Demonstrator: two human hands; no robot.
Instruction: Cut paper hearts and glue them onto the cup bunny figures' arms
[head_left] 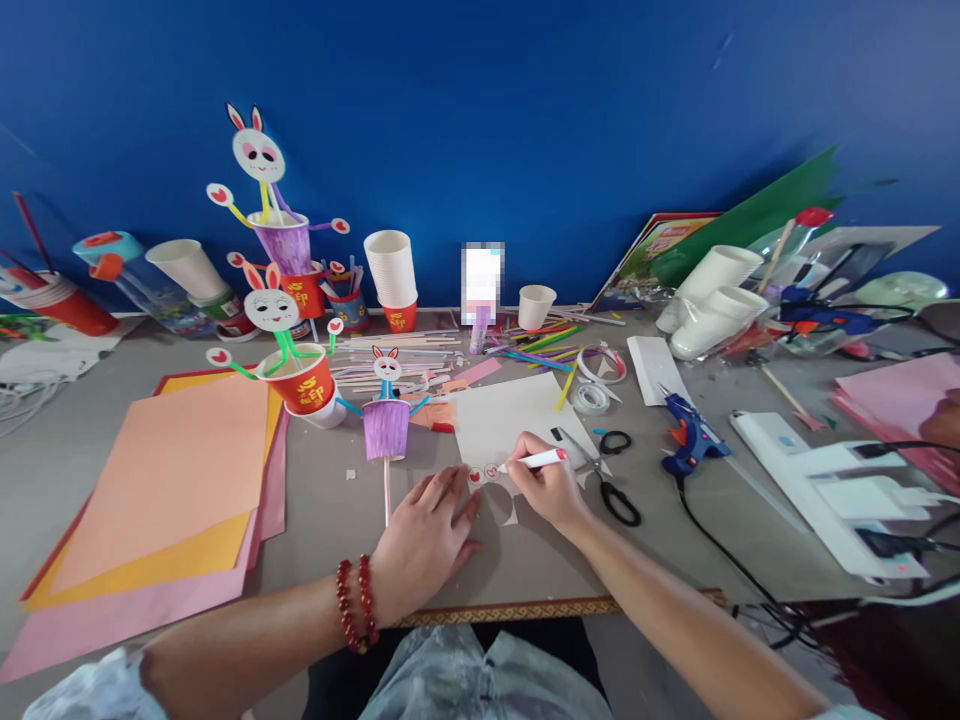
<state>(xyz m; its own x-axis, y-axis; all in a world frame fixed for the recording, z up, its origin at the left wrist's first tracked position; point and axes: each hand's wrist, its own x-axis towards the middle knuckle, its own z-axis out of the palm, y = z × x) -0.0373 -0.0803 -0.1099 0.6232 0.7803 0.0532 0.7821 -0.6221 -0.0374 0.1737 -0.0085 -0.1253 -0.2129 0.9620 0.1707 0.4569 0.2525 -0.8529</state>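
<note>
My right hand [550, 486] is closed round a white marker with a red tip [534, 461]. The tip touches a small white paper circle with a red heart [491, 470]. A second heart circle [474, 476] lies just left of it, and the fingertips of my left hand [421, 537] rest flat and spread beside it. My left wrist wears a red bead bracelet [354, 602]. Both circles sit at the near edge of a white paper sheet [510, 418]. A purple paper cup with a rabbit face on a straw [386, 425] stands left of my hands.
Black-handled scissors [611, 478] and a blue glue gun [690, 436] with its cable lie to the right. Orange, yellow and pink paper sheets [161, 495] cover the left. Rabbit cup figures [296, 375], stacked cups [391, 268], straws and tape rolls [591, 399] crowd the back.
</note>
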